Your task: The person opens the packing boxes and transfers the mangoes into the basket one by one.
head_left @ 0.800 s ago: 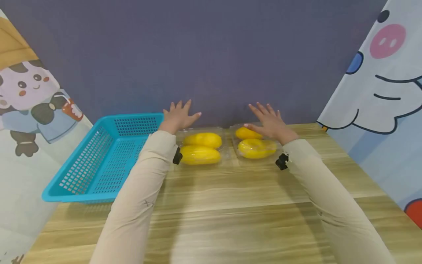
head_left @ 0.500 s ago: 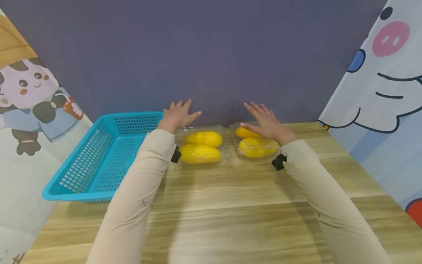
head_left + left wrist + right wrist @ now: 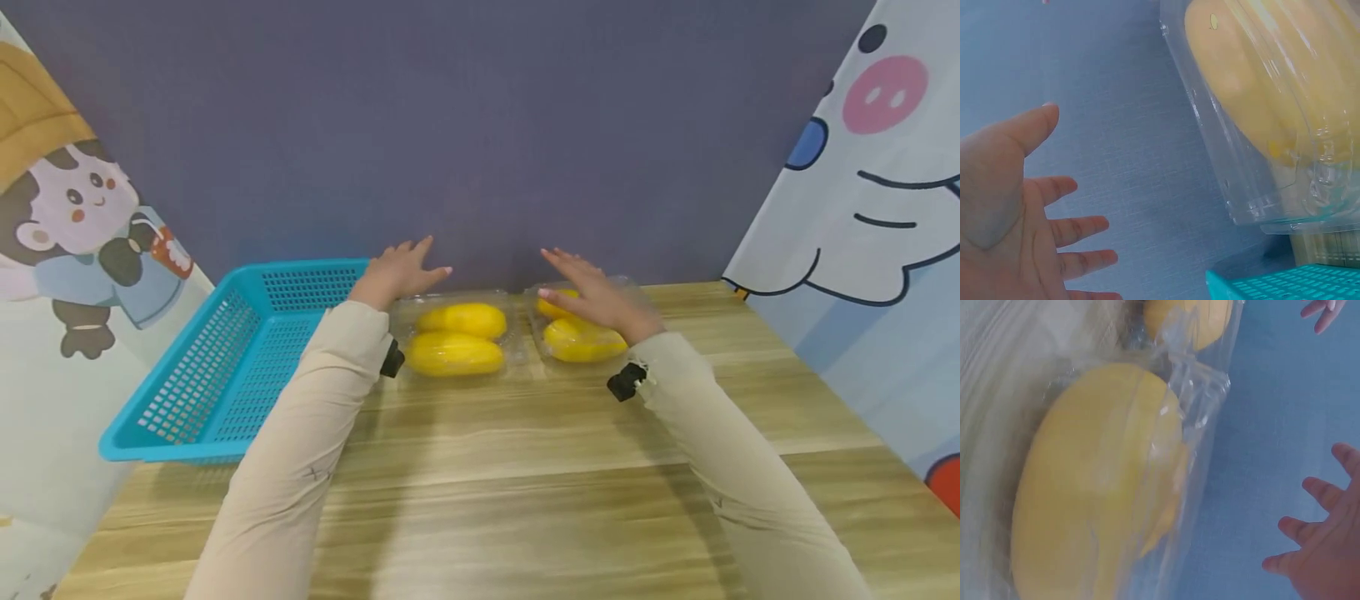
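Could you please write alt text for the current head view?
A person's left hand and right hand, fingers outstretched, hover near two clear plastic packs, each holding two yellow fruits, on a wood-grain table. A blue basket sits at the left; a dark backdrop rises behind.

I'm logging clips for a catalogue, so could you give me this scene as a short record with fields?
left hand: fingers spread, holding nothing
right hand: fingers extended, holding nothing
left container: clear, with two yellow fruits inside
right container: clear, with two more yellow fruits inside, partly behind the right hand
basket: blue, perforated, left of both containers, partly hidden by the left sleeve
surface: wood-patterned table
backdrop: plain, dark blue-grey
fruit type: cannot tell for certain
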`<control>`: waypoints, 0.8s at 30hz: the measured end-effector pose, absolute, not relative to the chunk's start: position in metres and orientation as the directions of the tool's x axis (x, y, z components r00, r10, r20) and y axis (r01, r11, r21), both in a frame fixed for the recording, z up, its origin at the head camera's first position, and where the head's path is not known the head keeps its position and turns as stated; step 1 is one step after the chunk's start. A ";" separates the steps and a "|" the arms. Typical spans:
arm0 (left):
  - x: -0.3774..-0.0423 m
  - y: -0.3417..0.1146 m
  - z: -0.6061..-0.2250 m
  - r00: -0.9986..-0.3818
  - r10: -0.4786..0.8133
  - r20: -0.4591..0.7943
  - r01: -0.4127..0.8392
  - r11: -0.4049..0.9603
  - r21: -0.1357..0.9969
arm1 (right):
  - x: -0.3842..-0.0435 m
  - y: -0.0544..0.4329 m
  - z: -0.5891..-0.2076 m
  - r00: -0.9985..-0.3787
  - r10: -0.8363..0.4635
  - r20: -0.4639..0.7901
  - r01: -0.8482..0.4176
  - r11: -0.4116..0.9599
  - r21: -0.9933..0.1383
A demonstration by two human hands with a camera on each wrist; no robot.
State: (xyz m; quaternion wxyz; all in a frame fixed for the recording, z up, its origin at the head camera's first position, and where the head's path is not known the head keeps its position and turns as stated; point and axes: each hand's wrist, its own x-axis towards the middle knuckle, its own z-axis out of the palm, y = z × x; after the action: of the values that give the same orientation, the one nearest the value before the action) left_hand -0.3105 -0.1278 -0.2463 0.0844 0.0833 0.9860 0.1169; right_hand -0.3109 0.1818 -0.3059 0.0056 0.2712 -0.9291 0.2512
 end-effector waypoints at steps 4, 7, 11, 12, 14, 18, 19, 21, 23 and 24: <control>-0.311 -0.127 -0.247 -0.966 0.207 -0.153 0.167 0.956 0.240 | -0.310 0.178 -0.310 -0.844 -0.514 0.153 -0.515 0.695 -0.502; -0.312 -0.127 -0.247 -0.963 0.215 -0.164 0.173 0.956 0.237 | -0.311 0.175 -0.314 -0.841 -0.517 0.162 -0.517 0.678 -0.523; -0.312 -0.128 -0.247 -0.957 0.224 -0.185 0.178 0.955 0.238 | -0.310 0.173 -0.318 -0.843 -0.514 0.155 -0.504 0.658 -0.559; -0.311 -0.128 -0.247 -0.955 0.226 -0.191 0.178 0.955 0.239 | -0.310 0.172 -0.319 -0.845 -0.514 0.150 -0.499 0.653 -0.570; -0.312 -0.127 -0.248 -0.949 0.234 -0.211 0.180 0.952 0.246 | -0.309 0.172 -0.322 -0.848 -0.511 0.139 -0.487 0.649 -0.585; -0.313 -0.125 -0.252 -0.937 0.244 -0.251 0.179 0.950 0.256 | -0.308 0.171 -0.329 -0.851 -0.509 0.128 -0.472 0.637 -0.609; -0.314 -0.125 -0.253 -0.934 0.246 -0.258 0.178 0.950 0.258 | -0.308 0.170 -0.331 -0.850 -0.511 0.128 -0.472 0.630 -0.617; -0.314 -0.125 -0.255 -0.934 0.247 -0.260 0.180 0.950 0.256 | -0.308 0.168 -0.333 -0.848 -0.515 0.125 -0.468 0.617 -0.633; -0.313 -0.124 -0.256 -0.933 0.248 -0.261 0.181 0.950 0.255 | -0.308 0.166 -0.335 -0.846 -0.518 0.126 -0.466 0.603 -0.647; -0.313 -0.124 -0.257 -0.932 0.250 -0.261 0.185 0.950 0.251 | -0.308 0.165 -0.336 -0.842 -0.524 0.127 -0.469 0.595 -0.653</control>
State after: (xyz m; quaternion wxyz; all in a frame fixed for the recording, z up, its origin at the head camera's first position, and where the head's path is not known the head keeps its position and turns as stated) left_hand -0.3129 -0.1244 -0.2567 0.1462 0.1115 0.9766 0.1118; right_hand -0.3077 0.1651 -0.3360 -0.0388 0.2780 -0.8922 0.3539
